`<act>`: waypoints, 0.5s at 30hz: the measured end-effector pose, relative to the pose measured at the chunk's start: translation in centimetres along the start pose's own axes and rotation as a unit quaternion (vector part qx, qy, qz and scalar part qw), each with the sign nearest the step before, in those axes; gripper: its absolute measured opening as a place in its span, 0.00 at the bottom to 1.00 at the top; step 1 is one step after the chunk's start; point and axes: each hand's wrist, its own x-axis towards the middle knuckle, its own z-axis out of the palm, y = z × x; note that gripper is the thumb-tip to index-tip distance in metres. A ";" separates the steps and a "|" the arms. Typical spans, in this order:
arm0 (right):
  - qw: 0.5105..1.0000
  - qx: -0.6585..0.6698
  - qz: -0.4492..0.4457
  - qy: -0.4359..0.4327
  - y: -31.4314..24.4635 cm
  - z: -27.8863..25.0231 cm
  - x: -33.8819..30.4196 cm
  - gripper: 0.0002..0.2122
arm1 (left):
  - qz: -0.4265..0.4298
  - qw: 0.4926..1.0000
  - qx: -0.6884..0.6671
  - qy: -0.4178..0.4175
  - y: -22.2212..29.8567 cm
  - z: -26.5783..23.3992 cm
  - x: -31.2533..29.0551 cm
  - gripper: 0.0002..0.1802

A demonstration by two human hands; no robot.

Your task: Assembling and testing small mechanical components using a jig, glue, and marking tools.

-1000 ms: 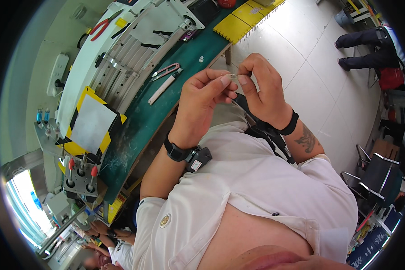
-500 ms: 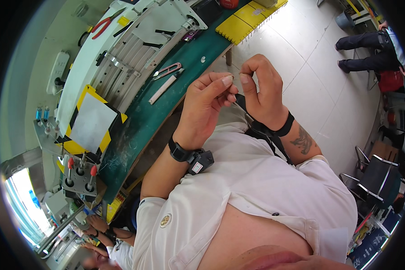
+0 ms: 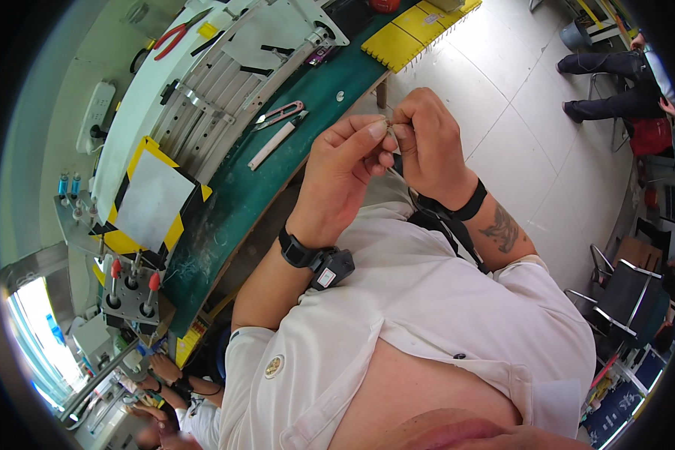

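My left hand (image 3: 341, 169) is closed, thumb and forefinger pinching the end of a thin greyish cable (image 3: 395, 174) whose length runs down toward my shirt. My right hand (image 3: 436, 146) is closed too, its thumb and forefinger pinched at that same end, touching the left fingertips. The tip between the fingers is tiny and mostly hidden. Both hands are held up in front of my chest, just off the bench edge. Pink-handled thread snips (image 3: 281, 114) and a pale-handled knife-like tool (image 3: 274, 145) lie on the bench nearest my left hand.
The green bench (image 3: 236, 199) carries a metal rail fixture (image 3: 210, 97), red-handled pliers (image 3: 171, 41), a yellow-black taped sheet (image 3: 154, 199) and a clamp with red-tipped levers (image 3: 133, 292). Yellow boards (image 3: 409, 37) overhang its far end. A chair (image 3: 630, 296) and other people are farther off.
My right hand has moved left, so its fingertips now meet the left ones at the cable's end, where a small gap was before. The left hand has hardly moved.
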 end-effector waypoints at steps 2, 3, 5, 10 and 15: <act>1.000 0.010 0.023 -0.005 -0.1 -0.2 0.0 0.05 | 0.005 1.000 0.019 0.005 0.3 1.0 -0.1 0.09; 0.998 0.018 0.052 -0.022 -0.2 -0.3 0.2 0.04 | 0.090 0.988 0.118 0.031 0.5 1.7 -0.3 0.07; 0.996 0.026 0.079 -0.039 -0.5 -0.7 0.6 0.04 | 0.175 0.959 0.215 0.055 0.7 1.7 -0.2 0.07; 0.944 0.190 0.237 -0.127 0.0 -1.3 0.3 0.07 | 0.344 0.771 0.536 0.004 1.3 0.6 0.6 0.12; 0.910 0.260 0.297 -0.128 -0.5 -1.7 0.2 0.09 | 0.336 0.756 0.562 0.010 1.2 0.5 1.0 0.09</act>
